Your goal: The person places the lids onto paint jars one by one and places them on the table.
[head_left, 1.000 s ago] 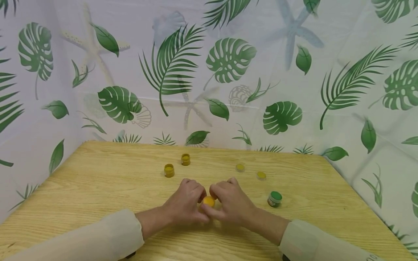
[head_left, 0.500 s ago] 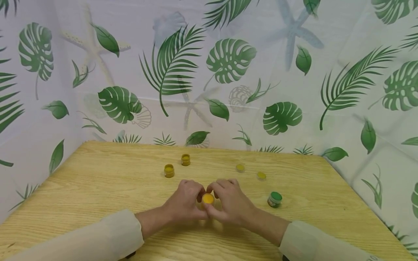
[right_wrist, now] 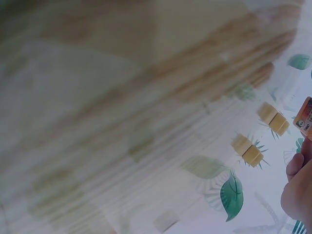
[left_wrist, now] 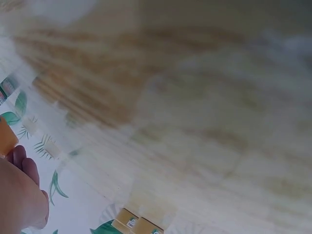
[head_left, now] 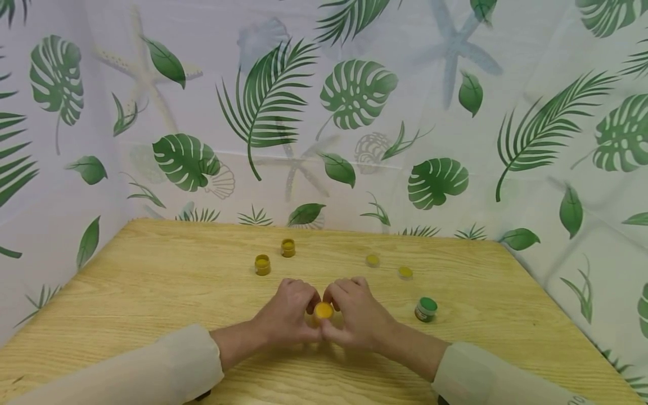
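Between my two hands, near the middle of the table, is a small paint jar (head_left: pixel 324 310) with a yellow-orange top. My left hand (head_left: pixel 287 315) pinches it from the left with fingers bent. From the right, my right hand (head_left: pixel 360 315) pinches the same jar, its thumb on the near side. In the left wrist view, the jar's orange side (left_wrist: pixel 7 136) shows above the left hand (left_wrist: pixel 22 195). A label is visible on the orange jar (right_wrist: pixel 304 117) in the right wrist view, next to the right hand (right_wrist: pixel 298 190).
Two uncovered ochre jars, the nearer one (head_left: pixel 262 265) and the farther one (head_left: pixel 288 248), stand behind the left hand. Two flat yellow lids (head_left: pixel 372 260) (head_left: pixel 405 273) lie back right. A green jar (head_left: pixel 426 309) stands beyond the right hand. Leaf-printed cloth (head_left: pixel 293 112) backs the wooden table (head_left: pixel 152 292).
The right thumb has shifted from across the orange jar's front to its near edge. The jar has moved slightly within the fingers. Everything else on the table stays put.
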Demonstrator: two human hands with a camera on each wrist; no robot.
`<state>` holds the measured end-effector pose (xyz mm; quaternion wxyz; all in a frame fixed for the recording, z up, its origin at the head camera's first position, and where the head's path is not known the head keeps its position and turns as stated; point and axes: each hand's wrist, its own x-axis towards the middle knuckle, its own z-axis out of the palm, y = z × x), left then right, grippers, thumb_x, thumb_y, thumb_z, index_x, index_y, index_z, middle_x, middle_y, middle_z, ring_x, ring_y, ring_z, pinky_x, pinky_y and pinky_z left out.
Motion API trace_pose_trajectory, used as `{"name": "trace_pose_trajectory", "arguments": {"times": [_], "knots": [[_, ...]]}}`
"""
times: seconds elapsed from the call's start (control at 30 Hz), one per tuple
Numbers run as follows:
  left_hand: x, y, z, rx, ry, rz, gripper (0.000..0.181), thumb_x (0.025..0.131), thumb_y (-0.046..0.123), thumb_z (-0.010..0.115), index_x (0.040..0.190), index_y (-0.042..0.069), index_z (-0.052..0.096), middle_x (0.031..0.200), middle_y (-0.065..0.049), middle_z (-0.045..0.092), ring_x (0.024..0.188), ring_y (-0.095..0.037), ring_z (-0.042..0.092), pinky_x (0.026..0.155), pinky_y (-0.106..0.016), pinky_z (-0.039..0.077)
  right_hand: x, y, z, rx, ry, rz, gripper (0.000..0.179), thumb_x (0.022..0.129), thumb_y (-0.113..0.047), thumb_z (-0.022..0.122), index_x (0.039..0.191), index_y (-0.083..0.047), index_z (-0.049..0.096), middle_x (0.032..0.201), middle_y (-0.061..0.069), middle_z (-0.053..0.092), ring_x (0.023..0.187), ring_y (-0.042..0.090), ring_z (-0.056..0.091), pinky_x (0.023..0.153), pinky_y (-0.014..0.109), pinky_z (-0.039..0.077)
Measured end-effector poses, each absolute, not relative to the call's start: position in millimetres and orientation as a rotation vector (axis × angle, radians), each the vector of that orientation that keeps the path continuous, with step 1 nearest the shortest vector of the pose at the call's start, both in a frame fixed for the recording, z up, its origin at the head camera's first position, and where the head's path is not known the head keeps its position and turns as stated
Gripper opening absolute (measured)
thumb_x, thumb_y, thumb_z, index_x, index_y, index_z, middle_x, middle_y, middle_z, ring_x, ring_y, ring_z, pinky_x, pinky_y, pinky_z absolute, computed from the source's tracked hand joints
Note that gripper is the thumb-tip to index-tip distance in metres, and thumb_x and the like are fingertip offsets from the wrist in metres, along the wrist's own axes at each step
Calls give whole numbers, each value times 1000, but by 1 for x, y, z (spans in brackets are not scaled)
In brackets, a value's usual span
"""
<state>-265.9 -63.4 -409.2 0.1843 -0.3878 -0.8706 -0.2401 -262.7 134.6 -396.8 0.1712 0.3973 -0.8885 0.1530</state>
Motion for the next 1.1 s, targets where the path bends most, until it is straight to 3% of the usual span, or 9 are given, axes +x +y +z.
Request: {"name": "trace_pose_trajectory", "arguments": {"times": [0.63, 0.97, 1.1], "knots": [[-264, -62, -408, -1091, -2391, -434, 33, 69, 41, 82, 78, 15, 63, 66, 10, 50, 67, -6, 41, 82, -31, 41, -263, 134, -397, 1079, -2544, 382, 24, 84, -38, 66, 78, -19, 53, 70, -7, 53, 67, 5, 41, 79, 31, 33], [-262, -62, -411, -1141, -2374, -405, 36, 66, 42, 84, 75, 15, 62, 69, 9, 56, 68, -5, 45, 80, -30, 41, -264, 131, -399, 1068, -2542, 335, 47, 88, -46, 67, 57, -21, 42, 51, -15, 31, 49, -1, 27, 69, 27, 25], [-262, -61, -410, -1132, -2407, -434, 32, 68, 38, 82, 78, 15, 63, 73, 8, 59, 71, -6, 49, 82, -31, 42, -262, 131, -398, 1023, -2587, 334, 46, 89, -54, 64, 62, -20, 47, 55, -14, 39, 51, 0, 32, 70, 28, 27]]}}
